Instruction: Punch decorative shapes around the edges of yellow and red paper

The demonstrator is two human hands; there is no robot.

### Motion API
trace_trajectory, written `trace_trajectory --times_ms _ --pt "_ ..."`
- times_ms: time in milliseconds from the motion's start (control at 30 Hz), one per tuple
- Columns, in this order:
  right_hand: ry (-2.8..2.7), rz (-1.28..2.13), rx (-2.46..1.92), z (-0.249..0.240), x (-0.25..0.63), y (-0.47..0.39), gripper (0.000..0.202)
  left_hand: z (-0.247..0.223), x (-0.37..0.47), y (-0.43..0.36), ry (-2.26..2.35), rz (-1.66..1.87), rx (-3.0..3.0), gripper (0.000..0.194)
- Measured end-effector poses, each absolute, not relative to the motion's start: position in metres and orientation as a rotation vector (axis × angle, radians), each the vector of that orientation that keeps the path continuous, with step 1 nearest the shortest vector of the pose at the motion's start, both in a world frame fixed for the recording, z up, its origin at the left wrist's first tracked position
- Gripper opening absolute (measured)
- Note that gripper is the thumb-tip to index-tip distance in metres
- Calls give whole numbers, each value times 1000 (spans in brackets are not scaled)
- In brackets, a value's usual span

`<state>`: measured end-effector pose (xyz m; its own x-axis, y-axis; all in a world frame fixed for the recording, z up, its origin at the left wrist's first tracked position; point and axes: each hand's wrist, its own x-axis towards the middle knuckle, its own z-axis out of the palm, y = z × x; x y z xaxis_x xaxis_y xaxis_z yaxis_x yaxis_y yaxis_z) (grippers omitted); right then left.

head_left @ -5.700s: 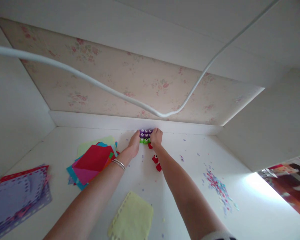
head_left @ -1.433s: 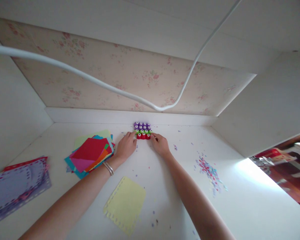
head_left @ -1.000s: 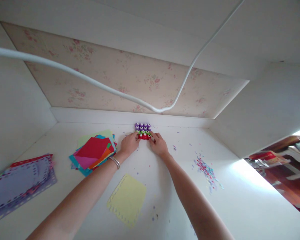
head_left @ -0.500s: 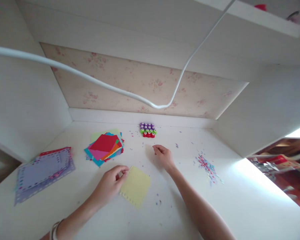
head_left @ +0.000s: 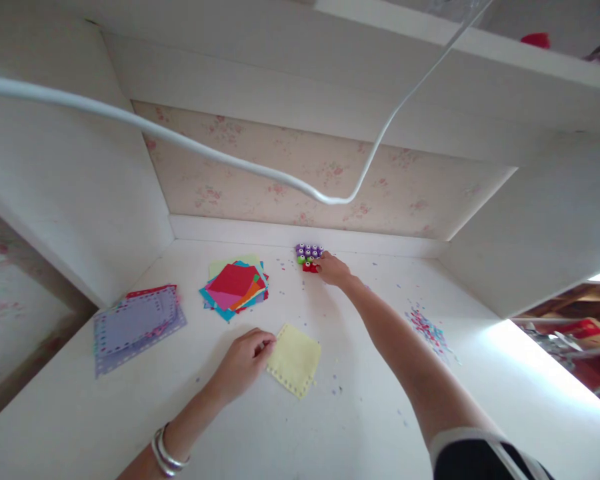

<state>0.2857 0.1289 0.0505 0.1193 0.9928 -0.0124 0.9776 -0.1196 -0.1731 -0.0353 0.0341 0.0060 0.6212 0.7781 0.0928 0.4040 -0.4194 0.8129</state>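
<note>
- Yellow paper (head_left: 296,360): one sheet, flat at the near middle of the white table (head_left: 230,440), holes along its near left edge. Likely light, bendy and easily torn at the holes; best held by the plain far right side.
- Left hand (head_left: 244,363): fingers curled together at the paper's left corner; cannot tell whether they pinch it.
- Punches (head_left: 308,251): small, purple, green and red, probably craft punches, in close rows at the far edge. Likely light, hard and rather slick; best taken singly by the sides.
- Right hand (head_left: 333,268): fingers at the red ones' right end; grip hidden, cannot tell.
- Coloured papers (head_left: 233,279): loose pile, far left, likely to slide.
- Confetti (head_left: 427,328): scattered, right.
</note>
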Motion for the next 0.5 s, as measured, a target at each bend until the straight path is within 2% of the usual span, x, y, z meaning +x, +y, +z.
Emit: trace_trajectory --times_ms 233,367,400,500 --pt "-2223 180 -2222 57 284 105 34 3 -37 37 869 595 2043 21" --pt "-2226 174 -2298 58 280 94 24 2 -37 35 850 601 2071 21" --pt "-2207 168 -2338 57 279 94 25 2 -37 35 850 601 2077 21" --pt "-2113 128 -2465 57 277 96 45 3 -38 35 862 613 2083 21"
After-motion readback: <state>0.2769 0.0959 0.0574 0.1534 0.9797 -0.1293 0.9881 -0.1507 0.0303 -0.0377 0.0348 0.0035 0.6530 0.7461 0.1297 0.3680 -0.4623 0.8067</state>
